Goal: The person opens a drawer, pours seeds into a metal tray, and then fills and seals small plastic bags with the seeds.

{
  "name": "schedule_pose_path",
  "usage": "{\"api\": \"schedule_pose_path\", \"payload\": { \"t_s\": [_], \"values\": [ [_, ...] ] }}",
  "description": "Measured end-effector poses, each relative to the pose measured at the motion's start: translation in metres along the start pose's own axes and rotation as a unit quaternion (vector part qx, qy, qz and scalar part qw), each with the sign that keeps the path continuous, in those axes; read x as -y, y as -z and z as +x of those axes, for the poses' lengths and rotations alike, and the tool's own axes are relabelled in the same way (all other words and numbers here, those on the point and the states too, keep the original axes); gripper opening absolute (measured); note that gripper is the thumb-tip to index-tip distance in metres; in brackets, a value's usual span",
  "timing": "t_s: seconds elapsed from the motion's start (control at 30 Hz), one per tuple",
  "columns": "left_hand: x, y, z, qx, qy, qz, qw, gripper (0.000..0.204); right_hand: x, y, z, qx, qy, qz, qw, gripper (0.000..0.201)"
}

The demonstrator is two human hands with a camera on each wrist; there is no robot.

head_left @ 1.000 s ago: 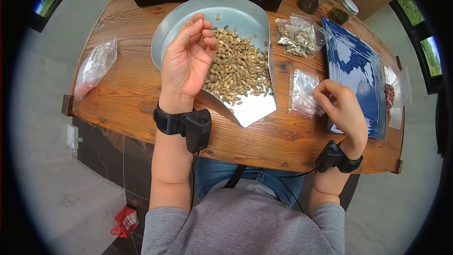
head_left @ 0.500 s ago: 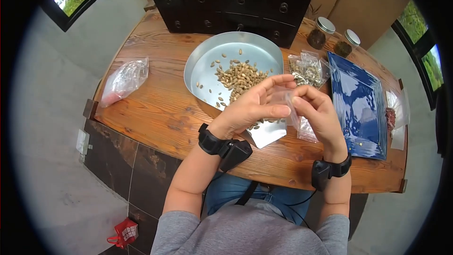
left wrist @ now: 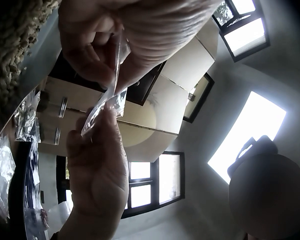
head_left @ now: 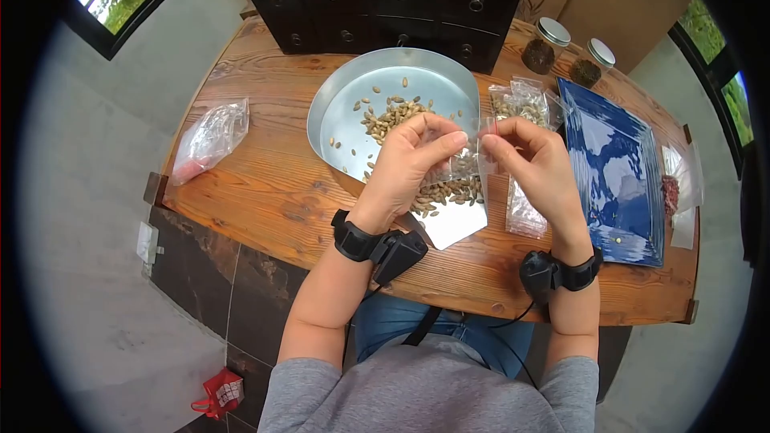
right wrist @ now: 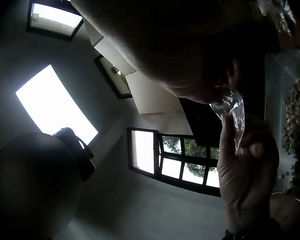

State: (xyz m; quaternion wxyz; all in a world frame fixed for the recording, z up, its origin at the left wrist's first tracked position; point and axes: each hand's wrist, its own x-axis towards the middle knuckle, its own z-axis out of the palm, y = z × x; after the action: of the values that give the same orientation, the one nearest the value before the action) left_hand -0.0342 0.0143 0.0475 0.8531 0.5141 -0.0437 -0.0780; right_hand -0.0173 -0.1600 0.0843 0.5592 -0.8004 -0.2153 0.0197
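A clear bag (right wrist: 236, 107) is pinched by the left hand (head_left: 399, 167) and right hand (head_left: 544, 168), fingertips clamped on it, above a metal pan (head_left: 345, 118) near the tabletop's (head_left: 269, 148) front edge.

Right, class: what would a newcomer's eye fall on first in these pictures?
Probably the spouted metal pan, central in the head view, holding brown seed-like pieces. Seen over its right side, the left hand and right hand pinch a clear plastic bag. To the right lies a glossy blue tray; behind the pan stands a dark drawer chest.
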Motion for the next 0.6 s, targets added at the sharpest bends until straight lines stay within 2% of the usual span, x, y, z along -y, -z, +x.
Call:
{"api": "schedule_pose_path", "payload": {
  "t_s": [0.07,0.23,0.33,0.37,0.43,0.47,0.5,0.57,0.6],
  "values": [
    [-0.001,-0.002,0.0,-0.003,0.0,0.004,1.0,0.012,-0.003,0.006,0.001,0.021,-0.054,0.079,0.995,0.015],
    [0.001,-0.003,0.0,-0.004,0.018,0.023,1.0,0.013,-0.002,0.018,0.0,0.032,-0.038,0.014,0.999,0.016],
    [0.003,-0.009,0.001,-0.1,-0.112,0.052,0.987,0.019,0.001,0.025,0.0,0.014,-0.04,-0.007,0.999,0.017],
    [0.002,-0.007,0.001,-0.101,-0.115,0.056,0.987,0.019,0.002,0.027,0.0,-0.003,-0.043,-0.021,0.999,0.017],
    [0.0,-0.002,0.002,-0.103,-0.19,0.065,0.974,0.019,0.003,0.025,0.0,-0.013,-0.035,-0.032,0.999,0.017],
    [-0.001,0.0,0.0,-0.066,-0.143,0.026,0.987,0.017,0.004,0.022,0.0,-0.012,-0.038,-0.025,0.999,0.018],
    [-0.002,-0.001,-0.002,-0.066,-0.144,0.029,0.987,0.017,0.006,0.02,-0.001,-0.011,-0.041,-0.018,0.999,0.018],
    [-0.003,-0.008,-0.004,0.033,-0.028,0.044,0.998,0.013,0.006,0.014,-0.002,-0.007,-0.036,-0.02,0.999,0.017],
    [0.002,-0.011,-0.002,0.043,-0.033,0.043,0.998,0.012,0.007,0.01,-0.003,-0.002,-0.03,-0.034,0.999,0.015]
  ]
}}
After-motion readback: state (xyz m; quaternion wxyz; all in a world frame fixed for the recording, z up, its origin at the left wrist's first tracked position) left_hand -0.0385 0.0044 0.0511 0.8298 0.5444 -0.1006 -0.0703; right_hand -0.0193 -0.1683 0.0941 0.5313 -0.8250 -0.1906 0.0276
